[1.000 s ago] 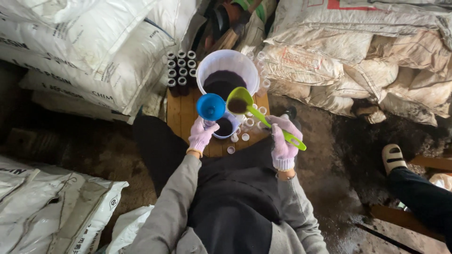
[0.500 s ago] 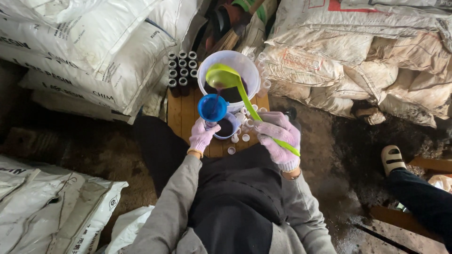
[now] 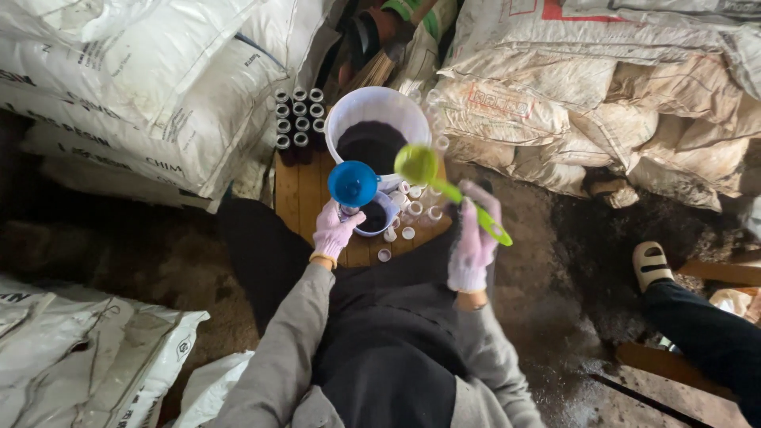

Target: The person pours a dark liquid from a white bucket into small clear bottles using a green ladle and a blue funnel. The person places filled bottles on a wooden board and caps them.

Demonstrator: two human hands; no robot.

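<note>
Beside funnel [image 3: 353, 182] now, green scoop [image 3: 418, 165]

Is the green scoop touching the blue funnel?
Apart. The head view shows a strip of white bucket rim between the green scoop and the blue funnel.

White woven sacks [image 3: 143, 87] stacked all round, dark-capped bottles [image 3: 297, 123] in rows, another person's sandalled foot [image 3: 654, 265].

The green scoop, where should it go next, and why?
Probably tip the green scoop over the blue funnel. The right hand holds it raised beside the white bucket, while the left hand steadies the funnel just below it.
</note>
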